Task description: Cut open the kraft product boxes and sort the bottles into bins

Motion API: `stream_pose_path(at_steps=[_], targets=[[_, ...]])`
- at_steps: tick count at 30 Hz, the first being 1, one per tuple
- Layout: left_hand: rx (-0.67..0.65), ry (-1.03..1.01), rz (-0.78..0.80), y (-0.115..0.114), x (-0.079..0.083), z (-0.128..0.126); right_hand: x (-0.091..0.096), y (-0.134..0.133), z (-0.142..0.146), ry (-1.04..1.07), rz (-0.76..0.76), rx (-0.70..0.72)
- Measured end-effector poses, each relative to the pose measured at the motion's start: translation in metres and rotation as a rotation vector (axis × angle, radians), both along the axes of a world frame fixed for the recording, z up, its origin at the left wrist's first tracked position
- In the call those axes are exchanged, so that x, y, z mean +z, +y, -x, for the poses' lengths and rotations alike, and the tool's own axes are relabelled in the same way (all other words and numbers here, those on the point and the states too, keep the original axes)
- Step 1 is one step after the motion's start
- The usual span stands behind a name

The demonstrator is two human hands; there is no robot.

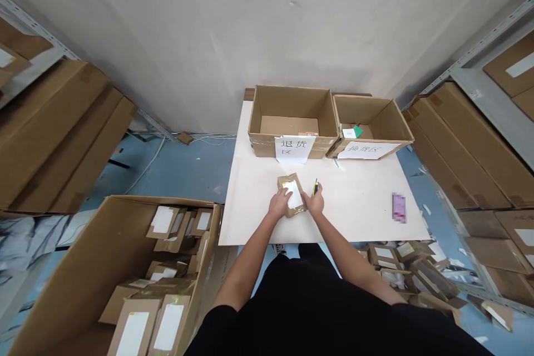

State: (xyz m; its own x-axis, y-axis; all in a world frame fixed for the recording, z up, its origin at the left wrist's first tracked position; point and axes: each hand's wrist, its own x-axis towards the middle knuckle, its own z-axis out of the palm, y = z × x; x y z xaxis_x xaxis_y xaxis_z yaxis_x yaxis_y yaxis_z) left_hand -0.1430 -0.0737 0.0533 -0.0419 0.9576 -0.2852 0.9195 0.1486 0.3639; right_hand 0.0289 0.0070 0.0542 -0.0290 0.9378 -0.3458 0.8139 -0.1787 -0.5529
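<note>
A small brown parcel [292, 194] with a white label lies on the white table [359, 200] in front of me. My left hand [279, 203] rests on its left side, fingers curled over the edge. My right hand [314, 202] presses against its right side and is closed round a black and yellow tool [316, 186] that sticks up beside the parcel.
Two open cartons with paper signs stand at the table's far edge: a larger one [292, 119] and a smaller one [371, 125] with small items inside. A purple item [399, 207] lies at the right. A big carton of parcels [125, 278] sits low left; loose parcels [417, 272] lie low right. Shelves flank both sides.
</note>
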Motion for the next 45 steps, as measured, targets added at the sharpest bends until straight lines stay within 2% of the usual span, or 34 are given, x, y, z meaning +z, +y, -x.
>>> stream_pose_path(at_steps=[3,5,9,12,15,18,23,27,31,36,41,45], targets=[[-0.140,0.013,0.051,0.012,-0.008,0.002,-0.014,-0.032,-0.019,-0.068,0.109,0.057],[-0.107,0.042,0.104,0.013,-0.014,-0.004,-0.019,-0.032,-0.023,-0.083,0.145,0.066],[0.076,0.129,0.106,0.006,-0.017,-0.031,-0.013,0.017,-0.015,-0.101,0.088,-0.009],[0.067,0.156,0.061,0.003,-0.015,-0.049,-0.001,0.055,-0.012,-0.070,0.026,-0.025],[0.031,0.147,0.007,0.003,-0.016,-0.053,0.009,0.067,-0.022,-0.028,-0.038,-0.028],[0.025,0.095,0.007,0.000,-0.022,-0.050,0.016,0.056,-0.042,-0.022,-0.008,0.045],[0.044,0.039,-0.022,-0.008,-0.030,-0.053,0.020,0.032,-0.065,-0.113,0.107,0.312],[0.073,0.026,-0.034,-0.010,-0.031,-0.057,0.019,0.028,-0.061,-0.321,0.134,0.446],[0.085,0.019,-0.025,-0.010,-0.031,-0.058,0.025,0.032,-0.051,-0.428,0.173,0.518],[0.109,0.029,-0.012,-0.010,-0.034,-0.059,0.035,0.032,-0.046,-0.488,0.234,0.543],[0.113,0.030,0.012,-0.009,-0.033,-0.059,0.040,0.030,-0.051,-0.404,0.326,0.453],[0.104,0.014,0.040,-0.009,-0.027,-0.057,0.041,0.031,-0.063,-0.324,0.317,0.395]])
